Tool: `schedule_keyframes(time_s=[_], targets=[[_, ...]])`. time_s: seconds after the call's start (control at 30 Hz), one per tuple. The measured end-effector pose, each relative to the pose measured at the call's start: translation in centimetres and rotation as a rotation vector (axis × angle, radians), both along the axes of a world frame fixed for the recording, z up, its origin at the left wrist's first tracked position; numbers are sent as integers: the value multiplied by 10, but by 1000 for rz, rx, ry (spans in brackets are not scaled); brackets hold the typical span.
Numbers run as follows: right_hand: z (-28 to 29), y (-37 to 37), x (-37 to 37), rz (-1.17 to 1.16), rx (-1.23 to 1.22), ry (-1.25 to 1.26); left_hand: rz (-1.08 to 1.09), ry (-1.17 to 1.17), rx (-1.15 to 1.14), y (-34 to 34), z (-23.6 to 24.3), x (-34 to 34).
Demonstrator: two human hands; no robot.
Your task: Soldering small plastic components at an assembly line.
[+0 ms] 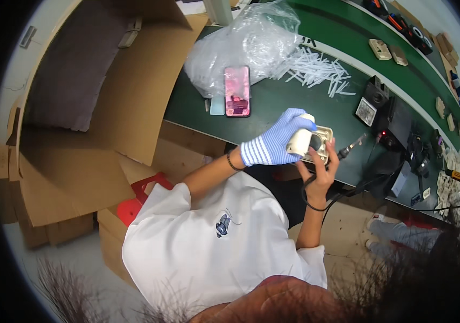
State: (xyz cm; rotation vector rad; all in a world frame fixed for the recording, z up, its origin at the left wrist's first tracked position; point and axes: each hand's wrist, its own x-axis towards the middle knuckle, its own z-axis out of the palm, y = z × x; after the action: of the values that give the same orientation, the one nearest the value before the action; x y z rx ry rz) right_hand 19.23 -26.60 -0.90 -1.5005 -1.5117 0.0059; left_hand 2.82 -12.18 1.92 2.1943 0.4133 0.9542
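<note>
My left hand (278, 141), in a blue-and-white striped glove, is closed on a cream plastic shell (299, 142). Close against it on the right is an open cream housing (324, 134) with a dark round part (315, 142) inside. My bare right hand (321, 171) grips the lower edge of that housing with its fingertips. A soldering iron (351, 147) sticks out past the right fingers, its metal tip pointing up and right. Its black cord loops by my right wrist. Whether the right hand also holds the iron, I cannot tell.
On the green bench lie a clear plastic bag (241, 46), a pink phone (237, 91) and many white strips (316, 70). A black soldering station (391, 126) stands at right. Cream housings (380, 49) sit on a green conveyor belt. A large open carton (128, 91) is at left.
</note>
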Motion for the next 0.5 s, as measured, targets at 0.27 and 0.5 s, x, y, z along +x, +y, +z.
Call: schedule_keyframes(time_s=[0.27, 0.5], targets=[[-28, -19, 32, -233, -86, 19, 346, -132, -128, -10, -53, 1], [-19, -17, 45, -146, -120, -3, 366, 210, 95, -20, -48, -18]])
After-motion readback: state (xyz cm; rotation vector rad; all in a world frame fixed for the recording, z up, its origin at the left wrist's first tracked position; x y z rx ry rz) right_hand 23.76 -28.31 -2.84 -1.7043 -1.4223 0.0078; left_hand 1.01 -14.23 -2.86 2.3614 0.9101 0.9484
